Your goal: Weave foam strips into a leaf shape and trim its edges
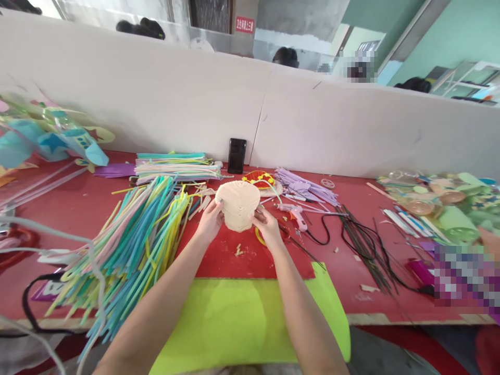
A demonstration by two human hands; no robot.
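My left hand [211, 221] and my right hand [267, 225] hold a cream-coloured, rounded piece [237, 205] with a ribbed surface, apparently made of pipe cleaners laid in a V pattern. Each hand pinches one side edge, thumb in front; the fingers behind are partly hidden. The piece is raised above a red mat [219, 260] on which small cream scraps [238, 250] lie. Close by my right hand are yellow-handled scissors [259, 236], partly covered by it. Behind the piece sits a red and yellow decorated item [258, 178]. A pink glue gun [296, 214] lies to the right.
Bundled pipe cleaners [144, 229] cover the left of the red table, with more stacked behind [175, 169]. A black phone [237, 155] leans on the white partition [175, 99]. Lilac pipe cleaners [307, 186], dark stems [363, 250] and a cable lie right. A yellow-green sheet [234, 317] hangs in front.
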